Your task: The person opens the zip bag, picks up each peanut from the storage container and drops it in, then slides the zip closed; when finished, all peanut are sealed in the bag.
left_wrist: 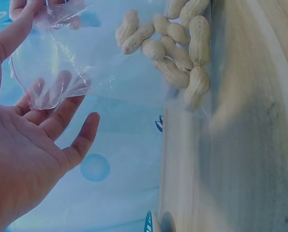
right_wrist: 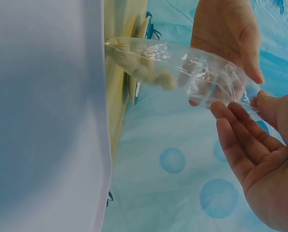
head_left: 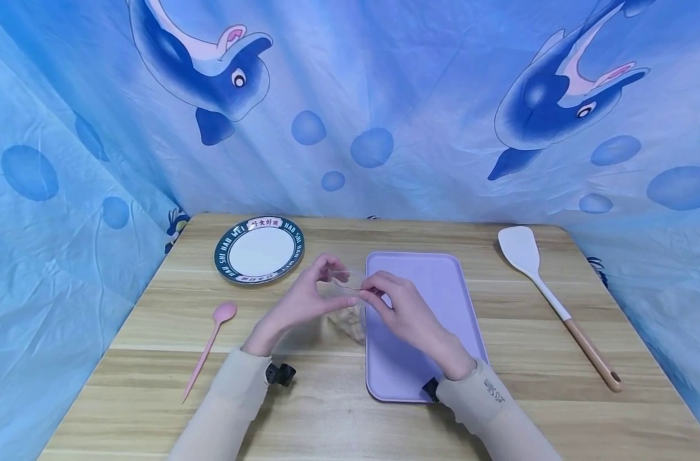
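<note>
A clear zip bag of peanuts (left_wrist: 177, 53) hangs mouth up between both hands, its lower part near the table in the left wrist view. My right hand (head_left: 404, 307) pinches the rim of the bag between thumb and fingertips. My left hand (head_left: 303, 298) curves around the other side of the mouth, thumb in front and fingers behind the film. Through the clear plastic, the left fingers (right_wrist: 206, 79) show in the right wrist view. Several unshelled peanuts (right_wrist: 139, 63) lie gathered at the bottom of the bag.
A lilac tray (head_left: 424, 272) lies partly under my right hand. At the back left is a plate with a dark patterned rim (head_left: 221, 256); a pink spoon (head_left: 211, 339) lies in front of it. To the right rests a white spatula with a wooden handle (head_left: 548, 298).
</note>
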The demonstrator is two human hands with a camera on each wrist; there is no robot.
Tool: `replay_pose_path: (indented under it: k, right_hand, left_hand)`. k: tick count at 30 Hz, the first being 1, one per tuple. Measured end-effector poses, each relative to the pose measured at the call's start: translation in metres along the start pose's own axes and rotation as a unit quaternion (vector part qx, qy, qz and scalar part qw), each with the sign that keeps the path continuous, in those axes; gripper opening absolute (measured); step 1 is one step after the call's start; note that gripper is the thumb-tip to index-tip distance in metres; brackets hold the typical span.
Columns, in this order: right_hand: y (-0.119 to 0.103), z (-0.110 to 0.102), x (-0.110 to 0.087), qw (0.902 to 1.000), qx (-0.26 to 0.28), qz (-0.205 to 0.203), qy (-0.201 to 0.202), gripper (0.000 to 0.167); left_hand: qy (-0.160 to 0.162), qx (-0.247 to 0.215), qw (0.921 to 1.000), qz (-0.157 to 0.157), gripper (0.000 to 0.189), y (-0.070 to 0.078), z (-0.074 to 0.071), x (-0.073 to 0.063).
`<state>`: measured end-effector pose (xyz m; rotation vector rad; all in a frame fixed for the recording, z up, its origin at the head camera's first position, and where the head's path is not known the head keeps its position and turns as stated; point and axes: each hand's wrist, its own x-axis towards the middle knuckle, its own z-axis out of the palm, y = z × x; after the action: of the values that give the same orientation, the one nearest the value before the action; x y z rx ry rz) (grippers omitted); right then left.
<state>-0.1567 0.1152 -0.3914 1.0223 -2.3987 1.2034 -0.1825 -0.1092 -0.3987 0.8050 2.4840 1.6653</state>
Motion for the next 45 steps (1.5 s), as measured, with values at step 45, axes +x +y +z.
replay_pose_path:
  k: [45]
  right_hand:
    - [0.009, 0.008, 0.004, 0.9395, 0.245, 0.236, 0.039, 0.017]
  left_hand:
    - [0.049, -0.225, 0.9605, -0.157, 0.027, -0.001, 0.019, 0.006]
